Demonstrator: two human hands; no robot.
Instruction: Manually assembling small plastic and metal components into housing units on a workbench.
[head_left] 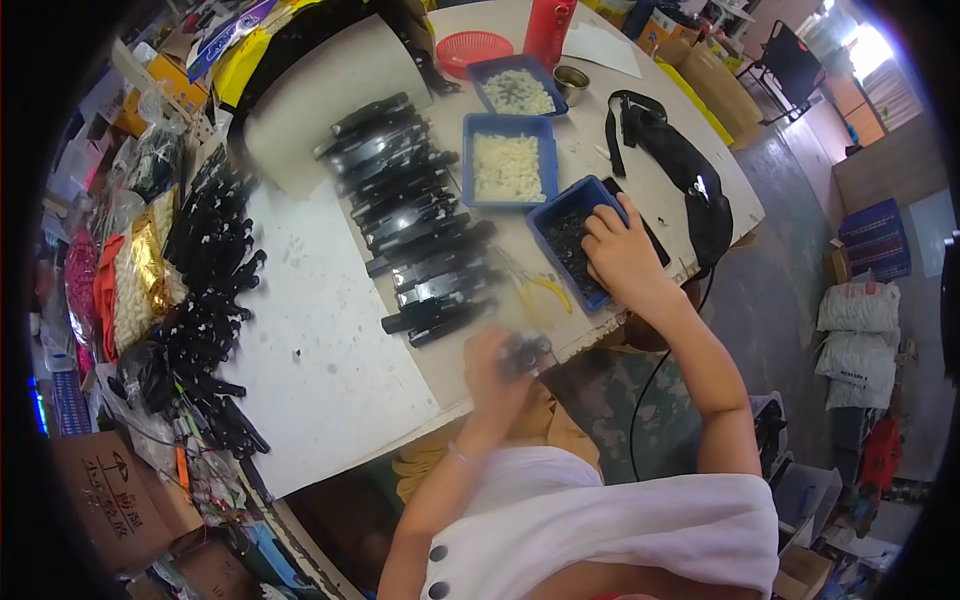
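My left hand (487, 366), smeared by motion, is closed around a black piece with rounded ends (527, 352) just off the table's front edge; its exact kind is too blurred to tell. My right hand (630, 262) reaches over the blue bin of small black parts (563, 240). Its fingers are bent and apart, with the tips down at the parts; nothing shows between them. Left of that bin lie yellow-handled pliers (545, 290). A long row of black, shiny rod-like pieces (415, 220) lies across the middle of the table.
Two blue bins of whitish small parts (507, 168) (515, 92) stand farther back, near a red basket (473, 50), a red bottle (548, 32) and a metal cup (571, 84). A black pouch with a strap (680, 160) lies right. Many black pieces (205, 270) are heaped left of the white board (300, 400).
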